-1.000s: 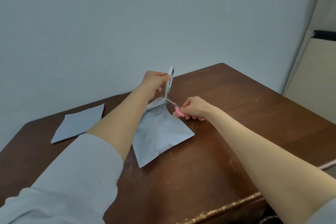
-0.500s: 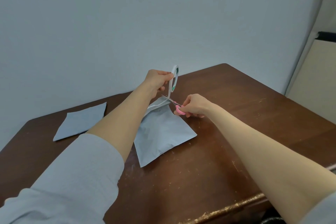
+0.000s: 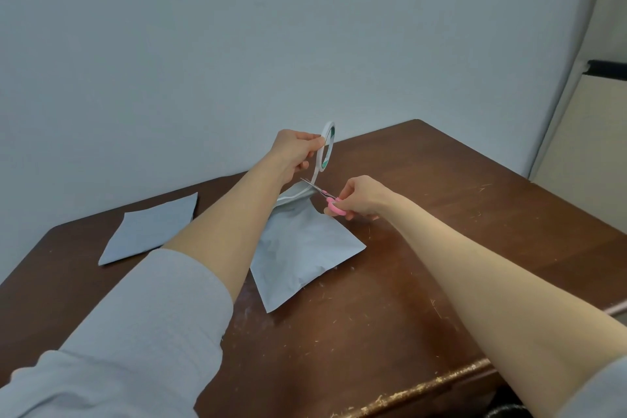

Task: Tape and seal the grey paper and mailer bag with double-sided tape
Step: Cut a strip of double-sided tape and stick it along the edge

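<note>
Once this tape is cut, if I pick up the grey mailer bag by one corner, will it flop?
Probably: the mailer bag looks thin and creased. It seems light, since its taped edge hangs raised under the tape roll the left hand holds. It may slide on the smooth table.

Scratched dark wooden table (image 3: 424,265) against plain pale grey-blue wall (image 3: 237,44).

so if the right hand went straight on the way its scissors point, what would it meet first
Likely the tape strip pulled from the roll; the left hand sits just beyond, depth unclear.
</note>
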Tool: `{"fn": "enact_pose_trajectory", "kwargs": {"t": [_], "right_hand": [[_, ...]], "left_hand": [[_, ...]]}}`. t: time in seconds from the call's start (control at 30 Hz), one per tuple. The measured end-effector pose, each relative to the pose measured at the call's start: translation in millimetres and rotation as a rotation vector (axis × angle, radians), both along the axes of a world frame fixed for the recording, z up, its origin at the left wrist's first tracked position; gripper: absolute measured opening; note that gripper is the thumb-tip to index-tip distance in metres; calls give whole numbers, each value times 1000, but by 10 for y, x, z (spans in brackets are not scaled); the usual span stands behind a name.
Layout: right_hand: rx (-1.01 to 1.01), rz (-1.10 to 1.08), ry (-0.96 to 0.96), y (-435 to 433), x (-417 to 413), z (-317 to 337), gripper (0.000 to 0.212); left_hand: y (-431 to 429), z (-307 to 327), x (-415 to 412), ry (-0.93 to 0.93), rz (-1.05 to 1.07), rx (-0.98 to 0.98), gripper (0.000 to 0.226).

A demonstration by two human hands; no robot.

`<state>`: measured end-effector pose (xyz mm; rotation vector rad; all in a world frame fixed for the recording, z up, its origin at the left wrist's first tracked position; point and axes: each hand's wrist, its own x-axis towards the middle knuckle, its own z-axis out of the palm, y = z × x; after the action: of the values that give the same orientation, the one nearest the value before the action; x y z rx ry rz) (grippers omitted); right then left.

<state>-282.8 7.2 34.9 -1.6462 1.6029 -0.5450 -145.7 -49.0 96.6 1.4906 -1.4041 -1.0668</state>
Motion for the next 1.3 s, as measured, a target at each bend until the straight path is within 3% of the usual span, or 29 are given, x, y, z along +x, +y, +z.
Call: {"fn": "enact_pose_trajectory", "kwargs": {"t": [0.43,0.7,0.87,0.97,1.17,1.3], "right_hand": [[-18,-11,-11,-24,-46,-17,19],[137,-158,-142,-1,-51,-26,31],[295,-250,-381,40,-119,14,36],[337,-256,-415,78,-156,52,26],[95,-401,-332,-52,-205,-60,15],[-35,-428,-81,-170,-269,-36,11]], "left_hand": [[25,36,-37,16,13,-35,12],[-9,46,-65,155,83,-97,20],[-34,18,-65,179,120,-93,23],[-12,-64,-48,158,139,-52,22],[62,-133,-46,75,89,-103,18],[27,-179,-35,-232,9,-233,14]]}}
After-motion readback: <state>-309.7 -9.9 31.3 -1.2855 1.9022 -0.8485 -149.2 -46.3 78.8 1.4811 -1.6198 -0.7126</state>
